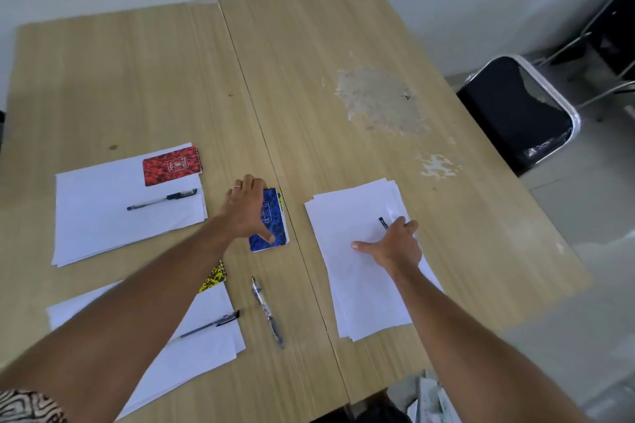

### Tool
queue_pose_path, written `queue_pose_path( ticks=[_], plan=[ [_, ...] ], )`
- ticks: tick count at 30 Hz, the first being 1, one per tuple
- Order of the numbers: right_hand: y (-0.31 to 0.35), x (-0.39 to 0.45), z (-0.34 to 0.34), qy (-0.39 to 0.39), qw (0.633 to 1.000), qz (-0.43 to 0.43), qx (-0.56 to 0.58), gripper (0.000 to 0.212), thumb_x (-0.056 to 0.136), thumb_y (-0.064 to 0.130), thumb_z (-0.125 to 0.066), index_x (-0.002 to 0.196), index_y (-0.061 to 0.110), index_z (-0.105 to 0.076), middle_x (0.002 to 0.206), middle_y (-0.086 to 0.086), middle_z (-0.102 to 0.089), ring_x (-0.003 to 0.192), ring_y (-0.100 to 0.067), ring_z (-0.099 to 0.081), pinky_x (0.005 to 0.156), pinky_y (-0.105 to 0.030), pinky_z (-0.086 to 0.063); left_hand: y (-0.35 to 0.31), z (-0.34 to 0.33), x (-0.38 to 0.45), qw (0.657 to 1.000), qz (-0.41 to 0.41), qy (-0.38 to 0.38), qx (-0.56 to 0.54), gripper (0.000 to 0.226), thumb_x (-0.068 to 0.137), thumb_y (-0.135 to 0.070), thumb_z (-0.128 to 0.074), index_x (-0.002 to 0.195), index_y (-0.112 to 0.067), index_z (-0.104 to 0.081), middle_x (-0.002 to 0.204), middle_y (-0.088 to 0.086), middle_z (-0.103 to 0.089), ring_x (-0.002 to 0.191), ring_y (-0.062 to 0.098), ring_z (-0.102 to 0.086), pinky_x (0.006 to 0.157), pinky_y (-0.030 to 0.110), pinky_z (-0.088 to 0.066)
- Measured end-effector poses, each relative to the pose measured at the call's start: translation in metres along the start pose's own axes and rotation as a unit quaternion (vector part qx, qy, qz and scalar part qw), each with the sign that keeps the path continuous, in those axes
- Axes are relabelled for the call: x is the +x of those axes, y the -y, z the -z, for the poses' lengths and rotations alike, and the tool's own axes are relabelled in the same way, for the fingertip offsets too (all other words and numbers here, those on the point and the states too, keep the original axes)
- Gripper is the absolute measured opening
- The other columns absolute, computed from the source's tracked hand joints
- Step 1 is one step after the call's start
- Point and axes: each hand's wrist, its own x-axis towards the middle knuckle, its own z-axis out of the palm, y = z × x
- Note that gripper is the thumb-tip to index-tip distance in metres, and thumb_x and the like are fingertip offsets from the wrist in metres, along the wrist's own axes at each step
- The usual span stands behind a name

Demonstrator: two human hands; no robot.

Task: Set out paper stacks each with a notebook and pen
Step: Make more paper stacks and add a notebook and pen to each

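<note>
Fingers (pixel 252 182) of the left hand (pixel 245 208) grip the blue notebook (pixel 271 221) just left of the right paper stack (pixel 360 257). The right hand (pixel 395 244) holds a pen (pixel 383 222) on that stack.

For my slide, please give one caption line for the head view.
Left hand grips blue notebook; right hand holds pen over right paper stack.

yellow notebook (pixel 215 276) (mostly under forearm), pen (pixel 383 222) mostly hidden
</note>
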Motion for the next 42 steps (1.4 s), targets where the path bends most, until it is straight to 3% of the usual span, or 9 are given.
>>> queue_pose_path(
  ticks=[5, 9, 16, 19, 22, 26, 29, 38, 42],
  plan=[
    [0.006, 0.001, 0.003, -0.042, 0.998, 0.026, 0.032, 0.066, 0.079, 0.032, -0.085, 0.126, 0.008, -0.044, 0.125, -0.012, -0.054, 0.102, -0.038, -0.067, 0.072, -0.039, -0.049, 0.003, 0.016, -0.001, 0.986, -0.018, -0.021, -0.162, 0.048, 0.078, -0.026, -0.082, 0.112, -0.035, -0.049, 0.111, 0.0, -0.057, 0.101, 0.025, -0.063, 0.08, 0.04, -0.051],
    [-0.005, 0.011, 0.011, -0.085, 0.994, 0.053, 0.036, 0.009, 0.09, 0.013, -0.062, 0.097, 0.011, -0.058, 0.104, -0.01, -0.068, 0.089, -0.034, -0.064, 0.071, -0.035, -0.047, 0.008, 0.025, -0.002, 0.945, 0.024, -0.022, -0.324, 0.042, 0.082, -0.015, -0.083, 0.114, -0.029, -0.059, 0.104, 0.0, -0.064, 0.09, 0.02, -0.064, 0.076, 0.036, -0.054],
    [-0.02, 0.018, 0.031, -0.024, 0.998, 0.051, 0.036, 0.027, 0.083, 0.004, -0.052, 0.069, 0.02, -0.036, 0.075, 0.001, -0.049, 0.062, -0.026, -0.046, 0.049, -0.026, -0.027, 0.0, 0.028, -0.016, 0.747, 0.134, 0.072, -0.647, 0.014, 0.092, -0.014, -0.074, 0.106, -0.016, -0.071, 0.099, 0.005, -0.075, 0.098, 0.023, -0.069, 0.09, 0.045, -0.056],
    [-0.025, 0.016, 0.031, -0.032, 0.997, 0.018, 0.063, 0.022, 0.08, 0.01, -0.056, 0.07, 0.017, -0.039, 0.079, -0.001, -0.051, 0.058, -0.025, -0.045, 0.05, -0.025, -0.027, -0.006, 0.024, -0.022, 0.713, 0.146, 0.081, -0.681, 0.007, 0.099, -0.025, -0.065, 0.104, -0.02, -0.068, 0.096, 0.003, -0.075, 0.088, 0.02, -0.07, 0.082, 0.042, -0.057],
    [-0.031, 0.007, 0.019, -0.084, 0.994, 0.045, 0.05, 0.018, 0.087, 0.015, -0.058, 0.077, 0.016, -0.043, 0.089, -0.005, -0.055, 0.07, -0.029, -0.048, 0.059, -0.03, -0.035, -0.021, 0.019, -0.027, 0.736, 0.162, 0.081, -0.652, 0.012, 0.099, -0.03, -0.065, 0.102, -0.019, -0.069, 0.1, 0.009, -0.073, 0.082, 0.021, -0.068, 0.08, 0.038, -0.053],
    [-0.034, -0.006, 0.01, -0.103, 0.98, 0.094, 0.14, 0.009, 0.093, 0.009, -0.054, 0.09, 0.017, -0.056, 0.079, 0.002, -0.057, 0.071, -0.028, -0.052, 0.057, -0.03, -0.035, -0.051, -0.001, -0.035, 0.868, 0.148, 0.123, -0.458, 0.032, 0.083, -0.045, -0.07, 0.081, -0.013, -0.068, 0.083, 0.005, -0.069, 0.076, 0.023, -0.064, 0.073, 0.033, -0.046],
    [-0.04, -0.009, 0.015, -0.069, 0.963, 0.102, 0.241, 0.02, 0.089, 0.004, -0.048, 0.077, 0.019, -0.051, 0.067, 0.005, -0.05, 0.061, -0.022, -0.046, 0.053, -0.03, -0.032, -0.075, -0.012, -0.041, 0.896, 0.16, 0.131, -0.393, 0.049, 0.081, -0.064, -0.07, 0.075, -0.02, -0.048, 0.076, 0.0, -0.052, 0.066, 0.017, -0.051, 0.064, 0.031, -0.035],
    [-0.055, 0.001, 0.041, 0.129, 0.913, 0.059, 0.383, 0.015, 0.087, 0.018, -0.066, 0.078, 0.011, -0.057, 0.064, -0.007, -0.052, 0.053, -0.02, -0.042, 0.048, -0.026, -0.031, -0.093, -0.017, -0.044, 0.84, 0.227, 0.079, -0.487, 0.028, 0.088, -0.035, -0.072, 0.077, -0.011, -0.063, 0.081, 0.01, -0.066, 0.068, 0.023, -0.06, 0.062, 0.028, -0.041],
    [-0.055, 0.024, 0.036, -0.022, 0.951, 0.027, 0.307, 0.031, 0.088, 0.032, -0.067, 0.081, 0.002, -0.062, 0.071, 0.001, -0.058, 0.065, -0.023, -0.054, 0.053, -0.027, -0.038, -0.076, -0.015, -0.048, 0.874, 0.217, 0.073, -0.429, 0.031, 0.087, -0.029, -0.071, 0.066, -0.01, -0.059, 0.069, 0.007, -0.057, 0.064, 0.022, -0.052, 0.062, 0.031, -0.036]
  ],
)
